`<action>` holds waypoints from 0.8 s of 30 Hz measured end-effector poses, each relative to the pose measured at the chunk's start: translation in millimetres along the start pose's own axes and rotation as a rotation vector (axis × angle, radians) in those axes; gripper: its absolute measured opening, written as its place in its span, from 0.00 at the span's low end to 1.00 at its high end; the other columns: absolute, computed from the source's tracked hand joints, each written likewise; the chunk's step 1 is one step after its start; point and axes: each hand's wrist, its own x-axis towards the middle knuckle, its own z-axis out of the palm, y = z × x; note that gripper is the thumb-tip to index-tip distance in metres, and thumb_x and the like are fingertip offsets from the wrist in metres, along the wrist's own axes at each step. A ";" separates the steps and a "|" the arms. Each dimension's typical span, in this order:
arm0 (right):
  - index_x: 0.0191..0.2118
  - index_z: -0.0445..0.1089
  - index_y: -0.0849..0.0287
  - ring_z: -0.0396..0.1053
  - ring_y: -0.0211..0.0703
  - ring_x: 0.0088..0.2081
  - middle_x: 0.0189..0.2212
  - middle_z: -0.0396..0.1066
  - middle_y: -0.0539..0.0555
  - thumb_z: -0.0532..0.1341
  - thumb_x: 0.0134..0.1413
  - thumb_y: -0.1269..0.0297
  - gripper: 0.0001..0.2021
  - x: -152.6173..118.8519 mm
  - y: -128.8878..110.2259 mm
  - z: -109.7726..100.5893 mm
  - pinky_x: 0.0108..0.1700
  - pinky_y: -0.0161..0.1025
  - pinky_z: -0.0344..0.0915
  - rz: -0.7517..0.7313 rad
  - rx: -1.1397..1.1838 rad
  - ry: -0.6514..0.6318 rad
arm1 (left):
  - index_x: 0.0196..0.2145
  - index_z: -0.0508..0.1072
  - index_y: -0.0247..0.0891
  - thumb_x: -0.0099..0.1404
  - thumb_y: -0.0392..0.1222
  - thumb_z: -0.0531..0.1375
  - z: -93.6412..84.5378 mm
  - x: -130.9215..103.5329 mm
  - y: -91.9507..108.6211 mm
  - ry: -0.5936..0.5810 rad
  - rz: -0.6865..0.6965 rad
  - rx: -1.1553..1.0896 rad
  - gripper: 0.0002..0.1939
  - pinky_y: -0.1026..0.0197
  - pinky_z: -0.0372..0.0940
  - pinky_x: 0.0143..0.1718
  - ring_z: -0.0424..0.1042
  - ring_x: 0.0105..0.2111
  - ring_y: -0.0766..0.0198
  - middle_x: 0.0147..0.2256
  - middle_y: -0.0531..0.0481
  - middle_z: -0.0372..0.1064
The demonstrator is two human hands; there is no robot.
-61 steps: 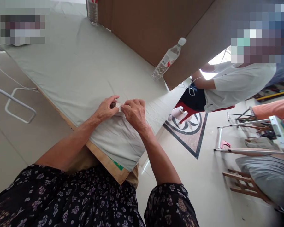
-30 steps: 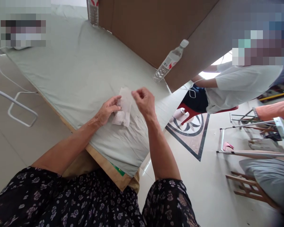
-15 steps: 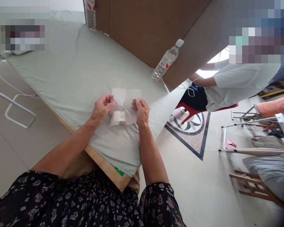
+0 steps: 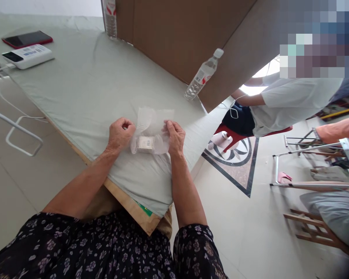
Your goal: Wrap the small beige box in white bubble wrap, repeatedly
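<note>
Translucent wrap mid-frame looks light and limp to me, best held by its edges. Left hand and right hand pinch it there, a stiff-looking box between.

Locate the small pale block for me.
In the head view, the small pale block sits near the centre, on the translucent wrap, between the left hand and the right hand.

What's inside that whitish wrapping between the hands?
In the wrapping is a small pale block with dark markings. Its underside is hidden; whether wrapping covers its top, I can't tell.
</note>
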 end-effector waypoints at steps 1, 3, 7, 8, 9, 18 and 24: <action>0.37 0.77 0.54 0.71 0.35 0.29 0.27 0.73 0.47 0.65 0.58 0.45 0.17 3.8 0.2 -1.9 0.30 0.33 0.67 0.005 -0.009 0.011 | 0.27 0.70 0.40 0.57 0.38 0.59 -1.1 2.0 -0.9 0.031 -0.031 -0.038 0.02 0.57 0.67 0.40 0.69 0.31 0.63 0.29 0.52 0.71; 0.37 0.77 0.54 0.69 0.34 0.28 0.26 0.70 0.46 0.66 0.56 0.47 0.15 11.0 -0.2 -4.0 0.27 0.33 0.65 0.026 -0.026 0.003 | 0.29 0.70 0.40 0.59 0.40 0.60 -2.7 4.4 -1.7 0.085 -0.069 -0.100 0.02 0.58 0.68 0.39 0.70 0.31 0.63 0.29 0.52 0.71; 0.36 0.77 0.55 0.70 0.35 0.28 0.27 0.72 0.47 0.67 0.53 0.47 0.16 16.5 -1.9 -2.7 0.27 0.33 0.65 0.021 -0.029 -0.042 | 0.34 0.74 0.40 0.62 0.47 0.63 -3.5 -0.9 2.5 0.019 0.067 -0.027 0.09 0.54 0.70 0.46 0.74 0.40 0.59 0.38 0.47 0.75; 0.37 0.78 0.55 0.71 0.36 0.29 0.28 0.73 0.47 0.68 0.53 0.46 0.16 15.4 -2.4 -1.9 0.29 0.34 0.66 -0.003 -0.027 -0.056 | 0.36 0.76 0.40 0.62 0.49 0.64 -3.1 -4.1 4.1 -0.055 0.141 0.013 0.11 0.52 0.70 0.51 0.74 0.46 0.55 0.45 0.44 0.76; 0.37 0.78 0.54 0.72 0.36 0.31 0.29 0.74 0.48 0.68 0.53 0.45 0.17 13.4 -3.1 -0.9 0.31 0.34 0.68 -0.028 -0.022 -0.073 | 0.38 0.79 0.40 0.62 0.51 0.65 -2.4 -7.7 5.4 -0.140 0.216 0.046 0.13 0.49 0.68 0.56 0.72 0.54 0.52 0.53 0.42 0.74; 0.38 0.77 0.53 0.80 0.43 0.38 0.37 0.81 0.52 0.69 0.54 0.39 0.21 1.1 -14.0 8.8 0.34 0.36 0.72 -0.052 0.104 -0.241 | 0.48 0.84 0.42 0.73 0.57 0.55 3.3 -14.7 -0.2 -0.392 0.402 0.294 0.23 0.40 0.54 0.70 0.57 0.70 0.46 0.70 0.42 0.61; 0.39 0.77 0.53 0.75 0.38 0.33 0.31 0.76 0.49 0.68 0.53 0.43 0.19 12.2 -5.5 -0.5 0.29 0.33 0.71 -0.034 0.069 -0.030 | 0.49 0.82 0.36 0.71 0.50 0.54 -4.1 -5.9 -0.2 -0.126 0.153 0.350 0.22 0.50 0.69 0.58 0.77 0.52 0.51 0.50 0.40 0.81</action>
